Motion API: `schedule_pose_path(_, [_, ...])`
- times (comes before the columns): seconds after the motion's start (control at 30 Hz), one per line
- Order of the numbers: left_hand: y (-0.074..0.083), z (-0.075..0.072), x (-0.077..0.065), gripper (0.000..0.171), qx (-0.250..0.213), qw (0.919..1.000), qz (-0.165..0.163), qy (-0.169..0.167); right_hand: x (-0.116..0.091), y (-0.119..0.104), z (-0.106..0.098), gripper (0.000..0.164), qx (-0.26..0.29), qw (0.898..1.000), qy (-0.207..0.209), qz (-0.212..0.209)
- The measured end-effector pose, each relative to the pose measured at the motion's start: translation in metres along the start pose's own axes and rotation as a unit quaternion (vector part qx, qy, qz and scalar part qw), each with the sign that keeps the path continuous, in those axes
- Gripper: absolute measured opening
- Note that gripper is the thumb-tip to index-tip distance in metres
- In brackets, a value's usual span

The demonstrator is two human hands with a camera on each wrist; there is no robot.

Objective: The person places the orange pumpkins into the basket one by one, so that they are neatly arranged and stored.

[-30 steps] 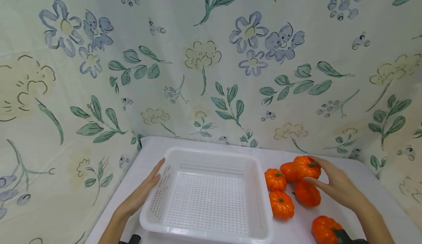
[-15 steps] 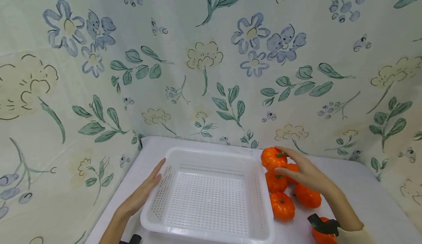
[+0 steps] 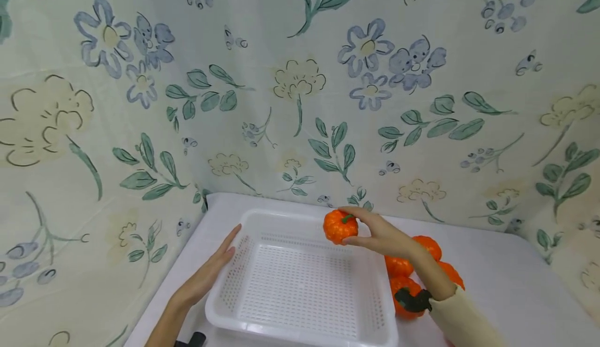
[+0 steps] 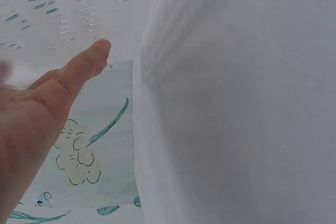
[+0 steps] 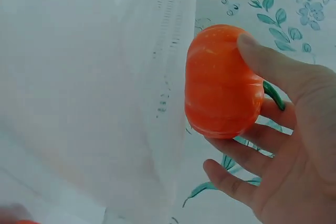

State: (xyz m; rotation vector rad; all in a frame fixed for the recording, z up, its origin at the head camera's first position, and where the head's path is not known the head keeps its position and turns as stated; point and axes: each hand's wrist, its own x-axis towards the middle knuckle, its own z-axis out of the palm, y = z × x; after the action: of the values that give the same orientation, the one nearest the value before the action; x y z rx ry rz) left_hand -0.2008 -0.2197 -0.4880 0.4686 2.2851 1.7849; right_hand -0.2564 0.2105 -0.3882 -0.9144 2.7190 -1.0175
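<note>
My right hand (image 3: 379,235) grips a small orange pumpkin (image 3: 340,226) with a green stem, thumb on one side and fingers on the other. The pumpkin is over the back right part of a white perforated plastic basket (image 3: 300,331). In the right wrist view the orange pumpkin (image 5: 223,82) shows whole in the grasp, its stem toward the palm. My left hand (image 3: 206,274) rests along the basket's left side with its fingers straight. The left wrist view shows the left hand (image 4: 47,103) flat by the slotted basket wall (image 4: 89,14).
Several more orange pumpkins (image 3: 427,247) sit right of the basket on the white-covered table (image 3: 511,279), partly behind my right forearm. A floral cloth (image 3: 300,102) hangs at the back and along the left side.
The right hand has carried the pumpkin leftward, from the pile on the right to over the basket. The left hand has stayed at the basket's left side.
</note>
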Motion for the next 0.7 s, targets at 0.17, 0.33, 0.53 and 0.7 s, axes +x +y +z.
schedule_pose_path(0.17, [0.0, 0.0, 0.001, 0.057, 0.002, 1.0, 0.001, 0.0, 0.02, -0.016, 0.012, 0.076, -0.01, 0.999, -0.04, -0.032])
schedule_pose_path(0.33, [0.001, -0.001, 0.0, 0.056, 0.006, 0.9999, 0.009, 0.005, 0.041, -0.034, 0.023, 0.071, -0.007, 0.995, -0.084, -0.061])
schedule_pose_path(0.53, [-0.001, -0.001, -0.001, 0.056, 0.001, 1.0, 0.003, 0.006, 0.07, -0.048, 0.045, 0.071, 0.004, 0.989, -0.129, -0.078])
schedule_pose_path(0.7, [-0.003, 0.0, 0.0, 0.056, 0.002, 1.0, -0.007, 0.004, 0.091, -0.054, 0.068, 0.072, 0.001, 0.984, -0.159, -0.081])
